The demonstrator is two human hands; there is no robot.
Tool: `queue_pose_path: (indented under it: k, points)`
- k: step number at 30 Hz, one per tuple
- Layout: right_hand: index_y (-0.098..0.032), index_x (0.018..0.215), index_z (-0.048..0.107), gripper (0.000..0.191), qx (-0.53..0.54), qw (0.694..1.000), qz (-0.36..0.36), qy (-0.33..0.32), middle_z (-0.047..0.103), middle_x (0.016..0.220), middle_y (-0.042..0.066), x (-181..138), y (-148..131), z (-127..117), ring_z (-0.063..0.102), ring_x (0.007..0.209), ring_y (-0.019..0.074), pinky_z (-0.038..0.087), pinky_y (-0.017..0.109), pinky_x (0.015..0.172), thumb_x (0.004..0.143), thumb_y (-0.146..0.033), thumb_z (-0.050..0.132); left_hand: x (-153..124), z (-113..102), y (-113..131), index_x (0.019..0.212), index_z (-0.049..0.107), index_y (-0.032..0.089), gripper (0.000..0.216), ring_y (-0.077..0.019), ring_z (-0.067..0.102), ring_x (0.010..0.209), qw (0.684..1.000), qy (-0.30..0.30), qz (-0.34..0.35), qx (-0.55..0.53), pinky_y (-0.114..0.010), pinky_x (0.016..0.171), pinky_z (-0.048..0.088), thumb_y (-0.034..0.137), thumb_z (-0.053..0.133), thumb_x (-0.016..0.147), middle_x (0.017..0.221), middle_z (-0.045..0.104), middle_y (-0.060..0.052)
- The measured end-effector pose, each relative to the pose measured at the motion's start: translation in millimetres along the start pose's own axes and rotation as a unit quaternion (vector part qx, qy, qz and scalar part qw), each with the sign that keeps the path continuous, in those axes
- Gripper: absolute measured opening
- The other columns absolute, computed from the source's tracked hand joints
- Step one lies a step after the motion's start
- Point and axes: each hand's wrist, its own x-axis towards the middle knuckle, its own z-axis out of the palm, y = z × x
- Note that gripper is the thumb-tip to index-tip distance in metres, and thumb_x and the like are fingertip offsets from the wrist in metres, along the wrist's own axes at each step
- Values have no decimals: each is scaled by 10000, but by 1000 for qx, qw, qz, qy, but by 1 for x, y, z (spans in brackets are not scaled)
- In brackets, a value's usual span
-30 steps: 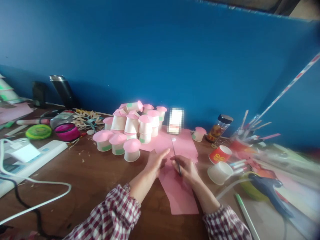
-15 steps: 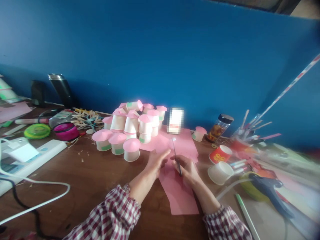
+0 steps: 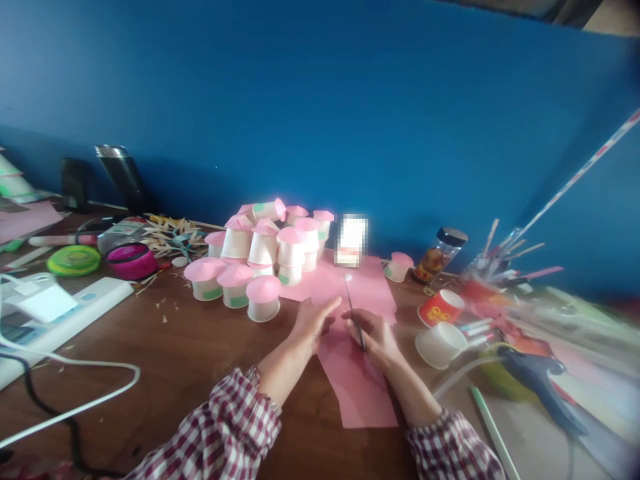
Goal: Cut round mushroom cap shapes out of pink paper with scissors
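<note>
Pink paper strip lies flat on the brown counter, running under both hands toward the near edge. Right hand: grip closed, fingers and thumb pinching a thin dark tool, slanted, far end pointing away from the body. Can't tell what kind of tool. Left hand: at the strip's left side, thumb straight out, fingers curled under; can't tell if that grip has hold of the paper. Hands near each other, not touching.

Larger pink sheets beyond the hands, with a bright pixelated upright object at the back. Left of that, white cups with pink cone tops, partly stacked, one on its side on top. Single capped cup off to the right, beside a dark-lidded jar. Red cup and white cup right of the right hand; glue gun further right, blurry.
</note>
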Motion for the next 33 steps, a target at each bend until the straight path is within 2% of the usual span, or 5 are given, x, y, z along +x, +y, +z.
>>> queue_pose_path:
  k: [14,19,33]
  points:
    - [-123,943,646,348,27,1000,8,-5,548,571,-6,2,7,1,459,468,105,387,214,429,784,-430,597,-3,3,4,915,528,176,549,-133,581,573,999,27,-21,5,-279,560,444,436,802,516,768,603,-27]
    - [-129,928,646,326,18,1000,6,-2,547,574,-6,1,6,1,477,487,113,403,218,446,787,-419,597,-2,3,5,935,537,171,560,-133,564,529,999,35,-35,15,-266,503,420,434,798,515,721,592,-22]
    - [-132,942,645,310,27,1000,7,3,543,567,-9,2,9,2,467,482,109,407,214,440,765,-385,619,1,0,1,895,592,170,459,-112,543,506,1000,9,-20,10,-251,491,412,400,785,548,705,596,-15]
